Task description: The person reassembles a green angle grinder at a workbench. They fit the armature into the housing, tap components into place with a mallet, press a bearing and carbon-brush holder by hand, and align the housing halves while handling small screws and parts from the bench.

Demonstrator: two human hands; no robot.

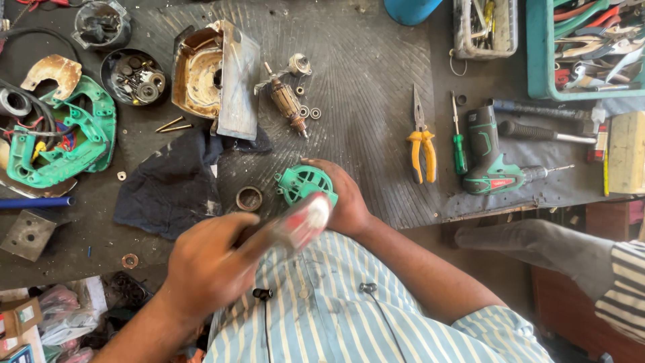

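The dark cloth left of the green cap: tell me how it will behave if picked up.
The dark cloth lies rumpled and folded, so it will probably hang limp. It looks thin, so likely light. One edge seems tucked under the rusty housing, so it may drag.

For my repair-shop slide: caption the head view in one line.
Right hand steadies a green fan cover on the workbench while the left hand holds a blurred red-and-white tool over it.

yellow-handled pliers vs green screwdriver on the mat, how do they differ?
The pliers have two yellow grips and pointed metal jaws; the screwdriver has one green handle and a thin shaft. The pliers are wider and slightly longer. Both lie flat, side by side, tips pointing away, untouched by either hand.
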